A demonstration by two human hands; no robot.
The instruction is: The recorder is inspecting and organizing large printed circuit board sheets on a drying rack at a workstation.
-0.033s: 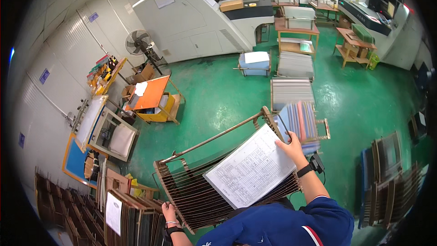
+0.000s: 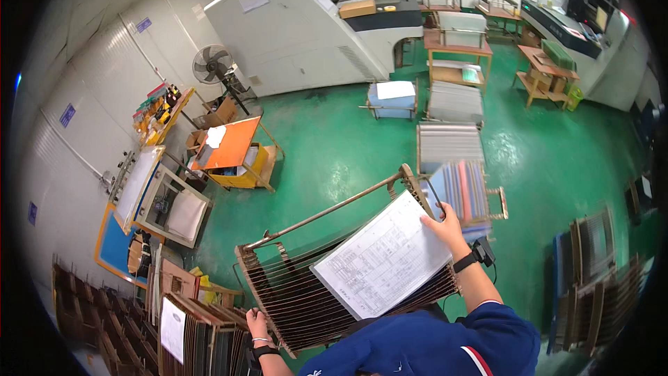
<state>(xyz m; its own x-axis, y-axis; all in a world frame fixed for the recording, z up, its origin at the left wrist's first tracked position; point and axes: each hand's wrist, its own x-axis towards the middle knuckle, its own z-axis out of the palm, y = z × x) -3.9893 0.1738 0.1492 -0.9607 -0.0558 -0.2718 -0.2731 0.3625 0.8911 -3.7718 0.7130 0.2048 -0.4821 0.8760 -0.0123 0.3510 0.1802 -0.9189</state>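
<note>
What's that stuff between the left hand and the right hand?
Between left hand and right hand, the head view shows a brown slatted rack, partly covered by a white printed sheet.

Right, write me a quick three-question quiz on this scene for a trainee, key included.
1. What lies on the slotted rack, under the thumb of the right hand?
2. True or false: the left hand is at the left side of the slotted rack.
3. What colour is the floor?
A. Grey
B. Green
C. Orange

Key
1. A white printed form.
2. True.
3. B.
</note>
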